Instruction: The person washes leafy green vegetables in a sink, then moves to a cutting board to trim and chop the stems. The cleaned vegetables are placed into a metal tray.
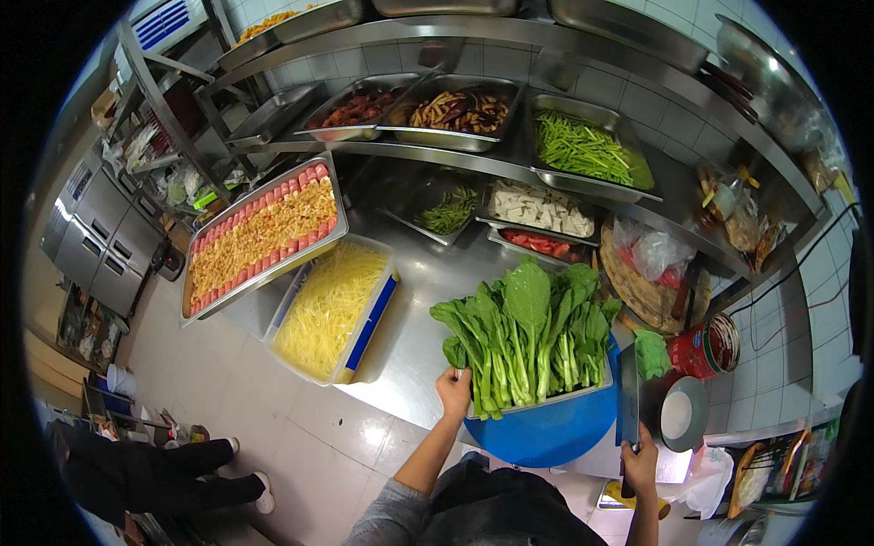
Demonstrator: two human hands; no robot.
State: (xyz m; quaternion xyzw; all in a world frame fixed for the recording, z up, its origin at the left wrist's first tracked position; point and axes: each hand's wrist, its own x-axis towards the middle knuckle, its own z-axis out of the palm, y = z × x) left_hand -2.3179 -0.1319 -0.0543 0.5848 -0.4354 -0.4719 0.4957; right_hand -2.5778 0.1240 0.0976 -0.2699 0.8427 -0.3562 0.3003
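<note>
My left hand (pixel 453 392) grips the left edge of a metal tray (pixel 556 401), its fingers partly hidden. Leafy green vegetables (pixel 526 334) fill the tray, their pale cut stems towards me and leaves facing away. Under it lies a round blue cutting board (pixel 546 437), showing along the front and right. My right hand (pixel 639 458) holds a cleaver (pixel 627 389) by its handle. The blade points away from me, at the board's right edge.
Left are a tub of yellow shreds (pixel 328 307) and a raised pan of pink rolls and chopped topping (pixel 266 235). A red can (pixel 703 348) and grey bowl (pixel 685 413) stand right. Food pans line the shelf (pixel 437 155). A person (pixel 164 471) stands lower left.
</note>
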